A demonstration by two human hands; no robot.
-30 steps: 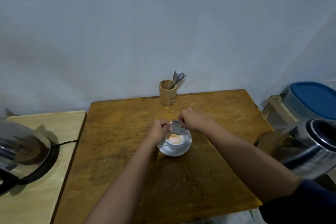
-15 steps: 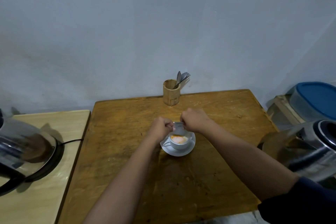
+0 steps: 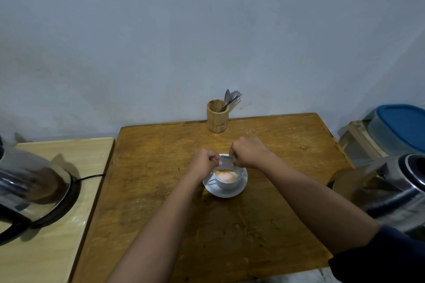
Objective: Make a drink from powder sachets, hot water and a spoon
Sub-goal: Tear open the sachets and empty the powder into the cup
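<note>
Silvery sachet (image 3: 226, 162) hung pinched between the closed left hand (image 3: 204, 162) and closed right hand (image 3: 246, 152), its long axis spanning them, directly above the cup (image 3: 226, 179).

A plain home kitchen corner: a worn wooden tabletop (image 3: 161, 190) pushed against a bare pale wall (image 3: 207, 30), a wooden holder of cutlery (image 3: 217, 115), a steel electric kettle (image 3: 30, 188) on its base, a white cup (image 3: 226, 178) on a saucer (image 3: 226, 192).
</note>
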